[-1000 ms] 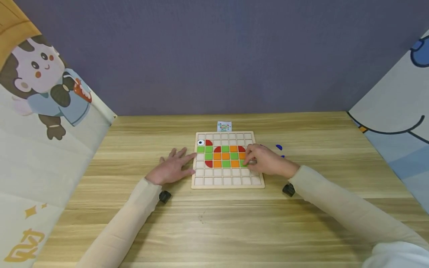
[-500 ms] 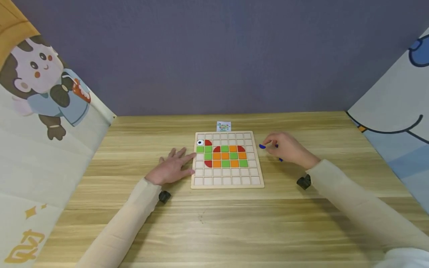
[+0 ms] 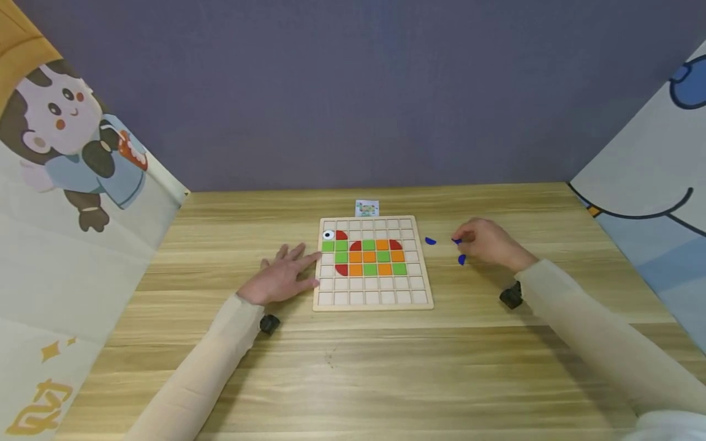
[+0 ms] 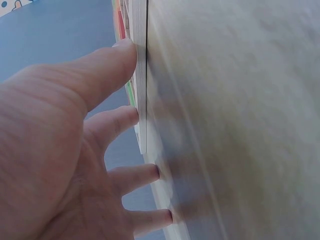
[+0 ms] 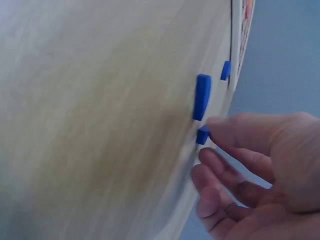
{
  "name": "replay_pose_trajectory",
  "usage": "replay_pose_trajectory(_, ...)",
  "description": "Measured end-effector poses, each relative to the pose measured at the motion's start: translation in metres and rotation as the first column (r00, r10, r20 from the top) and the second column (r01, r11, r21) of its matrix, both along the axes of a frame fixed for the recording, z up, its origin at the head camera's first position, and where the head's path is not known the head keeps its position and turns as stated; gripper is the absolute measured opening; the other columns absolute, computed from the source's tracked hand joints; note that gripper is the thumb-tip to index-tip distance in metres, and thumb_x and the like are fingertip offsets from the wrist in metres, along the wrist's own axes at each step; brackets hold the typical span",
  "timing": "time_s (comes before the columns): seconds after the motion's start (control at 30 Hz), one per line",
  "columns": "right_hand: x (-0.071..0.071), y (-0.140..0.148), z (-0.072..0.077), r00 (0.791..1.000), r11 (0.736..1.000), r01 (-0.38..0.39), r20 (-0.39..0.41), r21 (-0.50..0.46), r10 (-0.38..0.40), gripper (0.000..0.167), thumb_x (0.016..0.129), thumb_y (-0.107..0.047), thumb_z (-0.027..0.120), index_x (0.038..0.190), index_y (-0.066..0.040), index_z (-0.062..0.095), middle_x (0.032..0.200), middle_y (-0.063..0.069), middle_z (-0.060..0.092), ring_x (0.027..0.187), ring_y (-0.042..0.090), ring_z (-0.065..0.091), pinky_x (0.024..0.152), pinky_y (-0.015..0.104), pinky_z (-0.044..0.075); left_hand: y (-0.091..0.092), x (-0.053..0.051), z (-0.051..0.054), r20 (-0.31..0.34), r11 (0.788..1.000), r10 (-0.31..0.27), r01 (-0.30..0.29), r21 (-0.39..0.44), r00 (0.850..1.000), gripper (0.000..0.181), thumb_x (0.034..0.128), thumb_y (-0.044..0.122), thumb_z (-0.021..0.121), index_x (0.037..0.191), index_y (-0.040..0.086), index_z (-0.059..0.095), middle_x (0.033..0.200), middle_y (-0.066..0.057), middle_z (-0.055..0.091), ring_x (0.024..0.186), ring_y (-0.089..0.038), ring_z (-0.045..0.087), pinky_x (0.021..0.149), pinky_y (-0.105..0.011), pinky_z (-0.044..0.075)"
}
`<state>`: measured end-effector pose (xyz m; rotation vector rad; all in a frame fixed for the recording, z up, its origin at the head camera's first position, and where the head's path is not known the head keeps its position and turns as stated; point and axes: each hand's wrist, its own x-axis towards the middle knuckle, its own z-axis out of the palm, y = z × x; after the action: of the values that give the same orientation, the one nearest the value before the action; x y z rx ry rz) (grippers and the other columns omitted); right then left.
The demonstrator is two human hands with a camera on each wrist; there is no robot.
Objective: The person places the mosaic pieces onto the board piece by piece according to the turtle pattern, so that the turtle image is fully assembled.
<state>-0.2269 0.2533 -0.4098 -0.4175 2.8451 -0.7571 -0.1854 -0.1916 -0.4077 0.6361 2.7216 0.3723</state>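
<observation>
A wooden grid board (image 3: pixel 373 298) holds green, orange and red tiles and a round eye tile (image 3: pixel 328 235). My left hand (image 3: pixel 278 278) lies with fingers spread, its fingertips against the board's left edge; the left wrist view shows the thumb (image 4: pixel 107 67) touching that edge. Right of the board, my right hand (image 3: pixel 489 244) pinches a small blue round-edged tile (image 5: pixel 202 135) between thumb and finger, at the tabletop. Two similar blue tiles lie loose: one (image 3: pixel 431 241) beside the board, another (image 3: pixel 462 260) just below the right hand's fingertips.
A small picture card (image 3: pixel 367 208) lies behind the board's far edge. The wooden table (image 3: pixel 353 380) meets a dark blue-grey panel (image 3: pixel 353 98) at the back. Cartoon-printed walls stand at left and right.
My right hand has left the green tile at the board's lower right and moved right to the blue tiles. One blue tile now lies nearer the board. The left hand stays put.
</observation>
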Motion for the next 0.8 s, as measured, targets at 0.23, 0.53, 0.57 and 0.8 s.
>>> replay_pose_trajectory(0.23,-0.010,-0.002,-0.009,0.999,0.999,0.037,-0.032,-0.040,-0.038,0.013,0.087,-0.011,0.067,0.097,-0.003,0.070,0.088,0.006,0.067,0.077,0.021,0.062,0.069,0.039,0.051,-0.001,0.000,-0.001,-0.005,1.000,-0.004,0.004,0.000,1.000,0.066,0.0938,0.052,0.049,0.150,0.027,0.027,0.156,-0.016,0.008,0.136,-0.050,0.004,0.092,-0.078,0.012)
replay_pose_trajectory(0.53,0.002,-0.057,0.000,0.991,0.992,-0.088,-0.106,-0.085,0.079,0.006,0.084,-0.012,0.071,0.087,-0.007,0.070,0.079,-0.001,0.065,0.071,0.015,0.059,0.063,0.033,0.051,-0.001,0.001,0.001,-0.015,1.000,-0.003,0.003,0.003,1.000,0.066,0.0938,0.052,0.049,0.150,0.027,0.027,0.156,-0.016,0.008,0.136,-0.051,0.004,0.092,-0.077,0.012)
replay_pose_trajectory(0.57,0.003,-0.064,0.001,0.990,0.990,-0.104,-0.105,-0.093,0.094,0.005,0.084,-0.012,0.071,0.087,-0.007,0.070,0.078,-0.002,0.064,0.069,0.015,0.059,0.062,0.032,0.051,-0.001,0.001,0.001,-0.015,1.000,-0.001,0.002,0.005,1.000,0.066,0.0937,0.052,0.049,0.150,0.027,0.027,0.156,-0.016,0.008,0.136,-0.051,0.004,0.092,-0.077,0.012)
replay_pose_trajectory(0.8,0.008,-0.092,-0.002,0.987,0.986,-0.140,-0.097,-0.088,0.131,0.003,0.082,-0.009,0.072,0.080,-0.010,0.070,0.077,-0.003,0.062,0.065,0.013,0.055,0.060,0.030,0.049,0.000,0.001,0.001,0.000,1.000,-0.002,0.002,0.003,1.000,0.066,0.0938,0.053,0.048,0.150,0.027,0.027,0.156,-0.016,0.007,0.137,-0.049,0.003,0.092,-0.077,0.011)
